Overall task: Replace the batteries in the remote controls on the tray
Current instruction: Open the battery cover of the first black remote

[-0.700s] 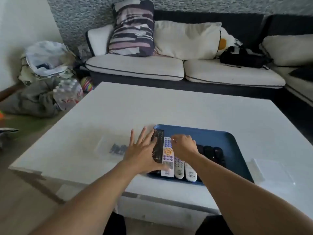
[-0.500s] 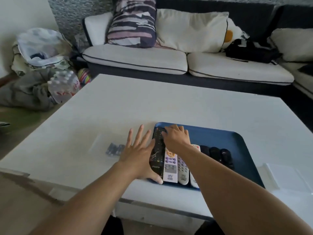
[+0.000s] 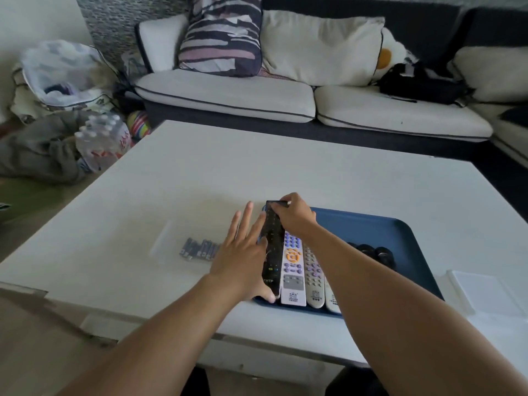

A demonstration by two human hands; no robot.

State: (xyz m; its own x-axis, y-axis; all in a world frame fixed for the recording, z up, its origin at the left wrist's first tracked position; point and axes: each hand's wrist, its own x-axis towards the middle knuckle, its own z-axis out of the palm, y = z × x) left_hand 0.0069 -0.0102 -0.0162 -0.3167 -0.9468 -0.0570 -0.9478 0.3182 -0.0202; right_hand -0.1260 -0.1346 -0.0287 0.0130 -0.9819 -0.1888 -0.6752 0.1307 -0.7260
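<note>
Now the right hand (image 3: 295,217) pinches the far end of the black remote (image 3: 273,247), leftmost on the blue tray (image 3: 371,227); the left hand (image 3: 243,252) rests flat, fingers straight, against its left side. Better lift it slowly, so the white remotes (image 3: 303,272) beside are not disturbed

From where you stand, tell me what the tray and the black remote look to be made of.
Tray: likely moulded plastic, matte dark blue, with a rounded raised rim and no grain or shine.
Black remote: hard plastic casing, slightly glossy, with rows of small buttons, probably rubber. The right hand grips its far end.
</note>
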